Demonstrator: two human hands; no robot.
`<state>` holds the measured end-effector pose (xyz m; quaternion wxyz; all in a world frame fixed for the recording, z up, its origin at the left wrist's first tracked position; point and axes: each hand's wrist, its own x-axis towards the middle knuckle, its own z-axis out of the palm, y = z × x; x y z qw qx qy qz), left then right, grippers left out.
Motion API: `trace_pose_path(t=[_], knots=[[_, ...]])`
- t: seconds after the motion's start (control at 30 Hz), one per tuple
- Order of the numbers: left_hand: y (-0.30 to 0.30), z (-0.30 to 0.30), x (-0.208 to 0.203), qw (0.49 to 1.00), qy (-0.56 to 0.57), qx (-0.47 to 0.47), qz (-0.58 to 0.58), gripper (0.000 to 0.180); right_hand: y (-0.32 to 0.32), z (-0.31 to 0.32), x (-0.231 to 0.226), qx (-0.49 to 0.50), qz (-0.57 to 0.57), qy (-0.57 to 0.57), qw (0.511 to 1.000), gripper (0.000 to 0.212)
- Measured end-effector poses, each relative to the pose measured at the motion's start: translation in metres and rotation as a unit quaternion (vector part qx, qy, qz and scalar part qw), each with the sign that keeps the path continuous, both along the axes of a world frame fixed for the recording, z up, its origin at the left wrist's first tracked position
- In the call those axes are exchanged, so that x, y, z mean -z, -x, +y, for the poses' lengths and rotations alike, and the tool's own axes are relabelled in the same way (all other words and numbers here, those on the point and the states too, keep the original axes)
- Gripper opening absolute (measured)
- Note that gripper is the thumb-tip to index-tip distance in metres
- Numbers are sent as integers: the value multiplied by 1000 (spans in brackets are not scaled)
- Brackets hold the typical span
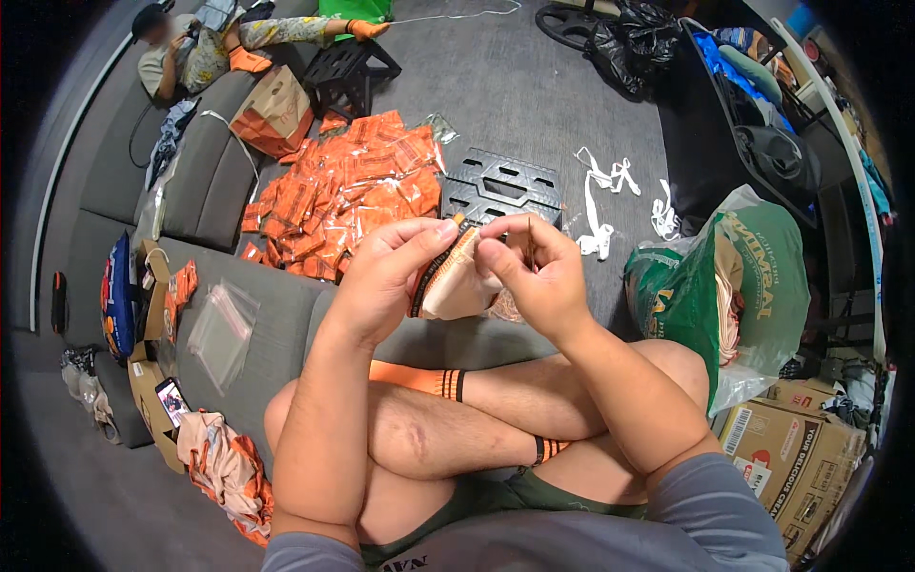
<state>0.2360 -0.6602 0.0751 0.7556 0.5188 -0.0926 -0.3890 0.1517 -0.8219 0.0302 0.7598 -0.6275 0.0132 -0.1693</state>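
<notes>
In front of my chest, both hands hold a cream knitted piece [461,291] that looks like a sock, with an orange and black band along its edge. My left hand [386,272] pinches the dark band at its upper left, thumb on top. At the other side, my right hand [538,272] is closed with thumb and fingertips against the orange edge; its other fingers are curled. Whether a thread or something else small lies in those fingertips I cannot tell. The cloth's lower part hangs between the hands, partly hidden by them.
Orange clear-wrapped packets [357,186] lie heaped beyond my hands, beside a black folding stool [500,186]. At right stands a green plastic bag [762,276] of cream cloth pieces, above a cardboard box [791,458]. Clear sleeves [221,334] lie left. Another person [186,57] reclines on the far-left sofa.
</notes>
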Motion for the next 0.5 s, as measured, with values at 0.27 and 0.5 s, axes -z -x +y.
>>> trace_pose_path(t=[0.27, 0.5], knots=[[-6, 5, -3, 999, -16, -25, -27, 20, -10, -33, -10, 107, 39, -49, 992, 16], [-9, 7, -7, 998, 35, -53, -22, 17, -10, -168, -10, 268, 135, 289, 909, 18]])
